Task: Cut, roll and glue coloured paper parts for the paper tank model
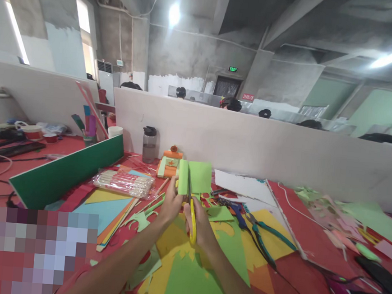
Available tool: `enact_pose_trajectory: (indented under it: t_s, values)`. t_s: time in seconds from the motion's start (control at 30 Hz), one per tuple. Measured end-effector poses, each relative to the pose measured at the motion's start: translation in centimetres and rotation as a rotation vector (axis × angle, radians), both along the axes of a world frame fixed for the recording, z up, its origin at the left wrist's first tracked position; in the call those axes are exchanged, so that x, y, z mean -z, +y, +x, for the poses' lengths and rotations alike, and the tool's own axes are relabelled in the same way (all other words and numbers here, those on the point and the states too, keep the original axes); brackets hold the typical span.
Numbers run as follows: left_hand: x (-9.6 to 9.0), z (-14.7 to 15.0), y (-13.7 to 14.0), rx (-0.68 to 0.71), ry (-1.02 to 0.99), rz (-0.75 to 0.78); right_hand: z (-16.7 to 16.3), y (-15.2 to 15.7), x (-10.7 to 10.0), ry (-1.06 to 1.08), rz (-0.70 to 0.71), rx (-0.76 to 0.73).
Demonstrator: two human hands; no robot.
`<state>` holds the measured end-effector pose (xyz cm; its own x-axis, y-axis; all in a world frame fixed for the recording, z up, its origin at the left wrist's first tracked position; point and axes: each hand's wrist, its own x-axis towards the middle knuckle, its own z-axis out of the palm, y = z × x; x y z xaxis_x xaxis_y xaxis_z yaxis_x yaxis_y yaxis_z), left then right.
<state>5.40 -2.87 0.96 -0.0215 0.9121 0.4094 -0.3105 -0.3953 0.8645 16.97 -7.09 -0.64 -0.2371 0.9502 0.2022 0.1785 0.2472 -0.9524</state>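
In the head view, my right hand (pixel 196 215) is closed around the handles of yellow-handled scissors (pixel 192 223). Their blades point away from me and lie along a piece of light green paper (pixel 200 177). My left hand (pixel 172 199) grips that paper at its lower left, where a strip of it stands beside the blades. Beneath my forearms lie green paper (pixel 195 283) and yellow paper (pixel 168 240) with cut edges. Just beyond the held paper sits an orange and pale green paper model (pixel 169 165).
Pliers with teal handles (pixel 270 236) lie to the right. On the left are a plastic-wrapped pack of sticks (pixel 123 183) and an upright green board (pixel 68 173). A water bottle (pixel 149 144) stands before the white partition (pixel 250 146). Paper scraps (pixel 346 217) cover the far right.
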Motion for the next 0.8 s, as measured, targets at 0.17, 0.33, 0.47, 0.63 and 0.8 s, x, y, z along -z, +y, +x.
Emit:
enact_pose_trajectory:
  t_s: [0.17, 0.33, 0.47, 0.63, 0.8]
  values:
    - [0.06, 0.22, -0.2, -0.008, 0.037, 0.014, 0.21, -0.19, -0.3, -0.018, 0.028, 0.03]
    - [-0.21, 0.31, -0.47, -0.015, 0.04, 0.001, 0.17, -0.13, -0.31, -0.017, 0.026, 0.052]
    - [-0.36, 0.39, -0.66, 0.001, 0.034, 0.002, 0.12, -0.13, -0.31, -0.009, 0.006, 0.053]
    - [-0.07, 0.38, -0.53, 0.004, 0.037, -0.02, 0.05, -0.1, -0.15, 0.008, 0.023, 0.061]
    - [0.07, 0.27, -0.39, -0.005, 0.061, -0.013, 0.05, 0.17, 0.26, 0.012, 0.016, 0.053]
